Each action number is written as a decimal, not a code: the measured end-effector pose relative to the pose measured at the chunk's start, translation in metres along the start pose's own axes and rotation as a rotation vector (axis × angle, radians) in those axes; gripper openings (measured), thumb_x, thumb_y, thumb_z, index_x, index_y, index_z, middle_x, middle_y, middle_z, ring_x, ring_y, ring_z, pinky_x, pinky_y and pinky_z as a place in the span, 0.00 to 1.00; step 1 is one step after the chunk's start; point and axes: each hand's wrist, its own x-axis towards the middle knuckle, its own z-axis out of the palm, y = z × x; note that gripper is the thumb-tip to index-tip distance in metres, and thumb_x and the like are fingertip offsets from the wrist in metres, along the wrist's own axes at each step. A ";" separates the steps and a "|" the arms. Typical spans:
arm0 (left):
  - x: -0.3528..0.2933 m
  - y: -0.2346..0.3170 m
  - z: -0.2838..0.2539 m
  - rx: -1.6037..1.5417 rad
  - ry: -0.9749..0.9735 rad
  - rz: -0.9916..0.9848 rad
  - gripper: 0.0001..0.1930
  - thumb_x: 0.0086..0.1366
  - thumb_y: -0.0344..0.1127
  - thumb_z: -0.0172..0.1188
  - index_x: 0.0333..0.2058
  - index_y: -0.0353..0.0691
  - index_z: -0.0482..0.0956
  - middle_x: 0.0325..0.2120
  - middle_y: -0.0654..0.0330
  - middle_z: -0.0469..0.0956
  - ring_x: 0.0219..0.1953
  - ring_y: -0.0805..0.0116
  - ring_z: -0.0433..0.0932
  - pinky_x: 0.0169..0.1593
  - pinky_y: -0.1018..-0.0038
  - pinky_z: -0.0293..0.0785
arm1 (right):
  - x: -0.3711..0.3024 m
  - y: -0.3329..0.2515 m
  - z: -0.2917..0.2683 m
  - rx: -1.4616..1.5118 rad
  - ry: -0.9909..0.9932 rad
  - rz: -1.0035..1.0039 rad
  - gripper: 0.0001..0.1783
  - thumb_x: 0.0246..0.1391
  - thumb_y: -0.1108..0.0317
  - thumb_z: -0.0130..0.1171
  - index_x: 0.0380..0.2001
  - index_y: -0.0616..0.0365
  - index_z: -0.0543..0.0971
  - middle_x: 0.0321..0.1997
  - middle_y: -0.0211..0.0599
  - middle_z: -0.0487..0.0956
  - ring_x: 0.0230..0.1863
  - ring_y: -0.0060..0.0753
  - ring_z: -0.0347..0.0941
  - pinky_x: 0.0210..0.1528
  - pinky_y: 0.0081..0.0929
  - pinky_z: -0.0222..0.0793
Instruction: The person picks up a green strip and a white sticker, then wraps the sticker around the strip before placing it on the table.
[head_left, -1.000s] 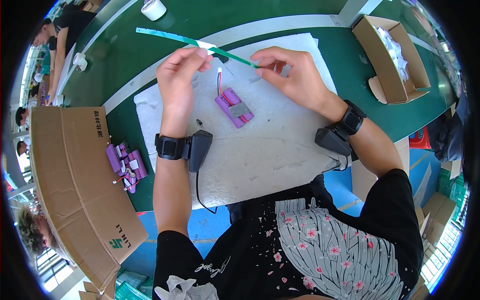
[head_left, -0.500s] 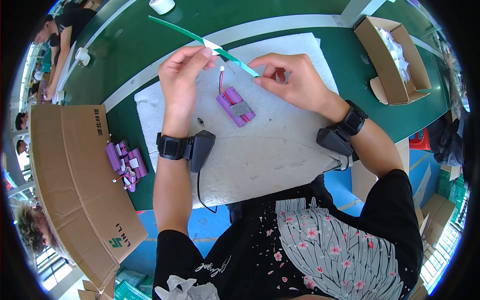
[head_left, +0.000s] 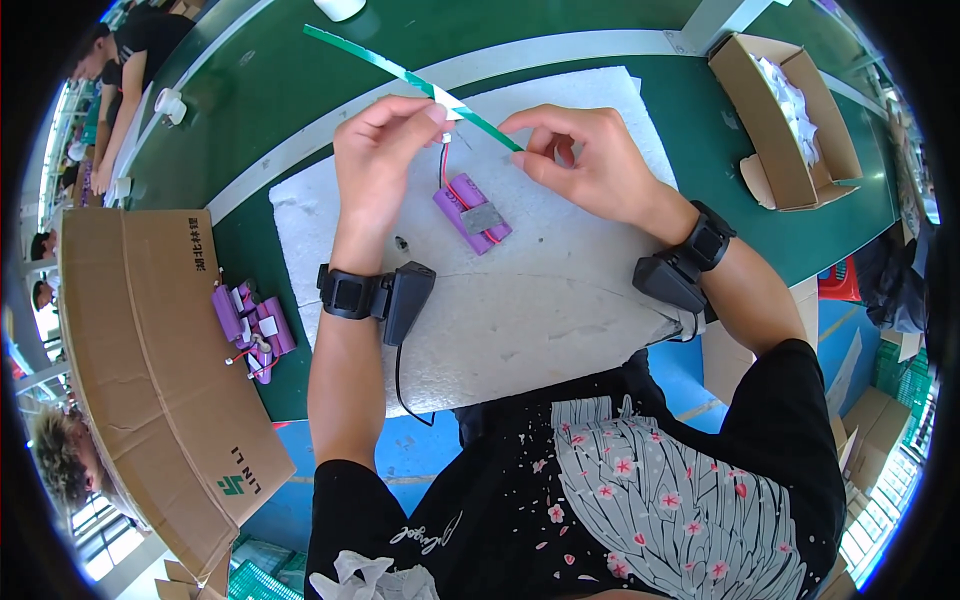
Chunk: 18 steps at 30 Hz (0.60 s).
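Observation:
A narrow green strip (head_left: pixel 365 57) slants across above the mat, its far left end free in the air. My left hand (head_left: pixel 372 160) is closed in a pinch at a white patch (head_left: pixel 452 104) partway along it. My right hand (head_left: pixel 590 165) pinches the strip's lower right end between thumb and forefinger. Below and between my hands, a purple battery pack (head_left: pixel 462 228) lies on the mat, with a grey pad (head_left: pixel 482 218) on top. Its red and black wires run up to a small white connector (head_left: pixel 446 138) near my left fingertips.
The pale mat (head_left: pixel 520 330) covers part of the green table (head_left: pixel 560 20). More purple battery packs (head_left: pixel 255 325) lie left, beside a large cardboard box (head_left: pixel 150 370). An open carton (head_left: pixel 835 150) holding white pieces stands back right. A co-worker's arm (head_left: pixel 122 120) shows far left.
My left hand has moved a little to the right, with the strip's white patch shifting right too. My right hand has barely moved. The white round object at the top edge sits slightly farther right.

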 end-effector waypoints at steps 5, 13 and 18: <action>0.000 0.002 0.001 0.024 0.014 0.018 0.06 0.55 0.28 0.57 0.31 0.31 0.77 0.25 0.57 0.78 0.26 0.73 0.74 0.34 0.79 0.68 | -0.001 0.000 0.000 -0.009 0.011 -0.002 0.13 0.44 0.76 0.58 0.36 0.59 0.77 0.17 0.29 0.73 0.15 0.18 0.61 0.18 0.15 0.57; 0.007 -0.001 -0.019 -0.187 0.227 0.076 0.07 0.55 0.29 0.57 0.31 0.31 0.77 0.25 0.56 0.78 0.26 0.73 0.74 0.34 0.79 0.69 | -0.002 0.004 0.000 -0.018 -0.013 -0.007 0.12 0.44 0.76 0.58 0.36 0.59 0.77 0.16 0.29 0.73 0.15 0.18 0.61 0.18 0.16 0.57; 0.004 -0.002 -0.010 -0.075 0.138 0.036 0.07 0.55 0.29 0.57 0.31 0.31 0.77 0.24 0.56 0.78 0.25 0.73 0.74 0.34 0.79 0.68 | -0.002 0.003 -0.001 -0.036 -0.013 0.017 0.12 0.44 0.76 0.58 0.36 0.59 0.77 0.16 0.30 0.73 0.15 0.18 0.61 0.18 0.16 0.57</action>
